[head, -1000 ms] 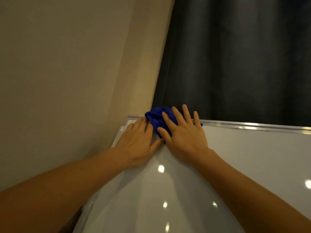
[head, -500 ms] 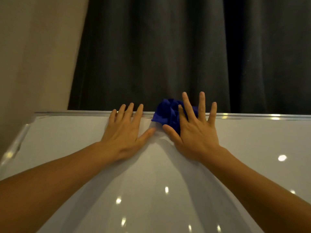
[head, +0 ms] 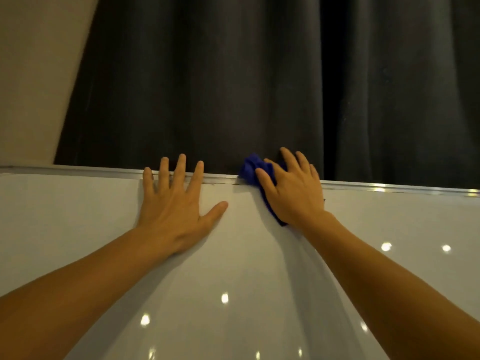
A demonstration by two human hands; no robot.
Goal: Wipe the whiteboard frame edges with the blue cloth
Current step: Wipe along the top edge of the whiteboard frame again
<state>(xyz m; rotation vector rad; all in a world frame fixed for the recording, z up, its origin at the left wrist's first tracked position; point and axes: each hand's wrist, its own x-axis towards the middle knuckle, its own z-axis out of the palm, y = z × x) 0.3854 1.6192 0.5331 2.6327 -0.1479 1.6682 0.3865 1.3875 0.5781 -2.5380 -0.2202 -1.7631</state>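
A white whiteboard (head: 78,216) fills the lower part of the view, with a thin silver top frame edge (head: 389,188) running across. My right hand (head: 293,193) presses a crumpled blue cloth (head: 250,168) against that top edge, fingers curled over the frame; part of the cloth sticks out below my palm. My left hand (head: 176,203) lies flat on the board with fingers spread, its fingertips reaching over the top edge, a short way left of the cloth.
A dark grey curtain (head: 233,74) hangs right behind the board's top edge. A beige wall (head: 33,74) shows at the upper left. Ceiling lights reflect as bright spots on the glossy board surface.
Both hands and the cloth have slid rightward along the top frame edge, away from the board's left corner. The gap between my hands has widened.
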